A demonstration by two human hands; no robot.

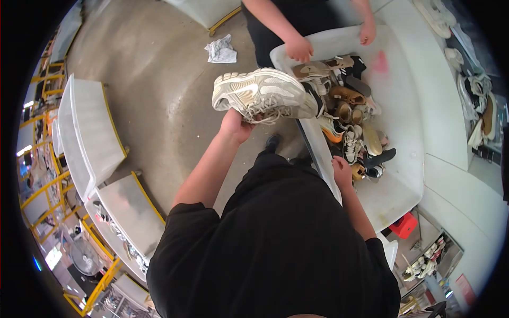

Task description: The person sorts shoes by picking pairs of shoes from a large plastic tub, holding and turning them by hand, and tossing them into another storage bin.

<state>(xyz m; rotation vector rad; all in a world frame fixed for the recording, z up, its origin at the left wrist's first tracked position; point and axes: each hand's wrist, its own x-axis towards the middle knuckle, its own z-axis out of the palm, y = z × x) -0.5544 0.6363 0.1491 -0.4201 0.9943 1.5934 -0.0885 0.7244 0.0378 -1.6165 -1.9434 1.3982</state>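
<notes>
My left hand (237,127) is closed on a beige and white sneaker (260,93) and holds it up beside the bin. Its thick sole faces away from me, the toe points right, and the loose laces hang on my side. The fingers are partly hidden behind the shoe. My right hand (342,171) is at the near side of a large white bin (395,175), with fingers loosely apart and nothing visible in them. Close to it lie a pale lace-up sneaker (350,146) and a tan shoe (358,170), part of a mixed pile of shoes.
Across the bin stands another person, one hand (299,49) at its rim. White carts (90,132) with yellow frames stand on the left. A crumpled white sheet (221,50) lies on the floor. More shoes (480,106) sit at the far right, and a red box (404,226) is beside the bin.
</notes>
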